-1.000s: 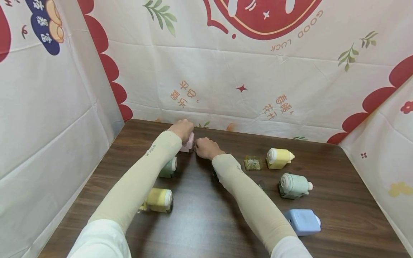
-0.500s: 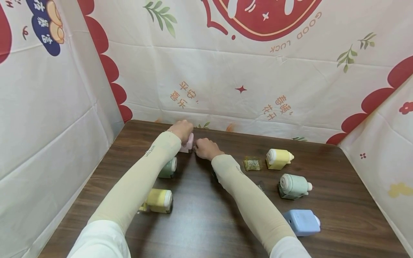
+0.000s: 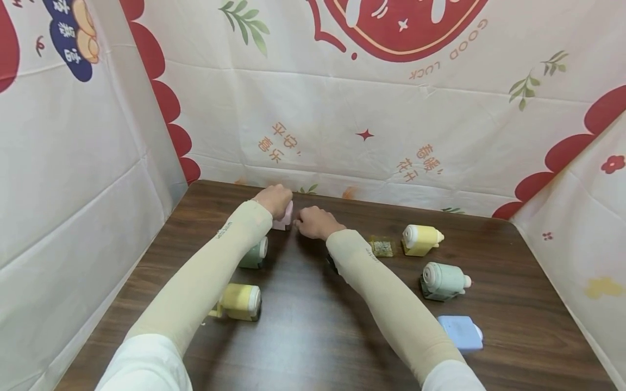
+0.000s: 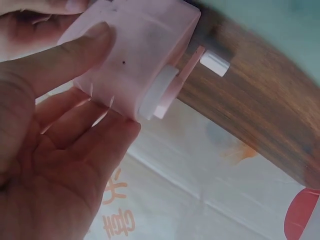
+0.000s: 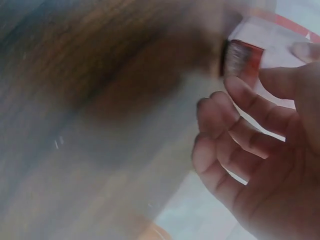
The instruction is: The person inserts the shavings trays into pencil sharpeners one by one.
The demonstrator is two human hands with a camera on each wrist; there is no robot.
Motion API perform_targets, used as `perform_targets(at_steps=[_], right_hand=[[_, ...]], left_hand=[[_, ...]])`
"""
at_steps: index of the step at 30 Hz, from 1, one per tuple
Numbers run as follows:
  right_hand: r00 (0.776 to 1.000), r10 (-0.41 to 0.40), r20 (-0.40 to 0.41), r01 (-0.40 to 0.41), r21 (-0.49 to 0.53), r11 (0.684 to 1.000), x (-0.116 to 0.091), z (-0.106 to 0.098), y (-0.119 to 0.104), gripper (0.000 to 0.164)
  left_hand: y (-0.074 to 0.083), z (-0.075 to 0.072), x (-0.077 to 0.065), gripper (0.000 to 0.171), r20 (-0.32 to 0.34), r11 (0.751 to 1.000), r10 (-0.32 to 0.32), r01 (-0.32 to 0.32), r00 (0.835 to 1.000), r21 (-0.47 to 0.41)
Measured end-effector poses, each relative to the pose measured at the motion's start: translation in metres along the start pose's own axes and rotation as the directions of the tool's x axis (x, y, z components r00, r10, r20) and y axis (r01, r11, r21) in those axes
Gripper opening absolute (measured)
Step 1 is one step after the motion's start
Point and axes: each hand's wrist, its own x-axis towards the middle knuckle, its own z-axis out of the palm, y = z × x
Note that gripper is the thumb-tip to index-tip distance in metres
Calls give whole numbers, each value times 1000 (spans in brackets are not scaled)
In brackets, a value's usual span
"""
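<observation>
At the far edge of the table, my left hand (image 3: 275,201) grips a pink crank pencil sharpener (image 4: 145,40). In the left wrist view its thumb lies on one face and the fingers support the opposite side. The crank, with a white knob (image 4: 215,63), sticks out beyond the sharpener. My right hand (image 3: 317,222) is at the sharpener's near right side. In the right wrist view, thumb and forefinger pinch a small reddish see-through drawer (image 5: 243,59) at the sharpener's end. The other fingers are loosely bent. How far the drawer stands out is hard to tell.
On the right are a yellow sharpener (image 3: 421,240), a pale green one (image 3: 444,281) and a light blue one (image 3: 462,332). A small yellowish tray with shavings (image 3: 382,248) lies nearby. On the left, a dark green sharpener (image 3: 254,255) and a yellow sharpener (image 3: 240,302) are partly behind my left arm.
The right forearm has shifted slightly rightward, now covering a small dark item and more of the blue sharpener. The left hand keeps its hold on the pink sharpener.
</observation>
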Motion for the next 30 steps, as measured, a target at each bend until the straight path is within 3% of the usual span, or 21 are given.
perform_targets(at_steps=[6,10,13,18,22,24,30], right_hand=[[999,-7,32,7,2,1000,-18,-20,-1,30],[1000,-5,26,5,-10,1000,-33,-33,2,31],[1000,-8,17,8,-45,999,-46,-41,5,32],[1000,-18,-16,16,-99,995,-75,-56,11,34],[997,-30,-66,22,-121,992,-104,-65,17,38],[995,-31,-92,19,-123,992,-120,-69,19,40],[986,-18,-163,6,-78,997,-170,-75,31,44]], left_hand=[[-1,2,-8,19,-19,998,57,-57,998,18],[0,0,-10,13,-11,997,69,-69,998,-46],[2,-4,-12,17,-46,993,63,-67,997,-96],[13,-13,-20,29,-146,997,46,-55,988,-57],[27,-18,-32,27,-263,1000,-1,-2,965,-8],[36,-19,-40,28,-336,1000,-14,13,942,-4],[70,-21,-64,37,-454,1000,4,-10,891,-12]])
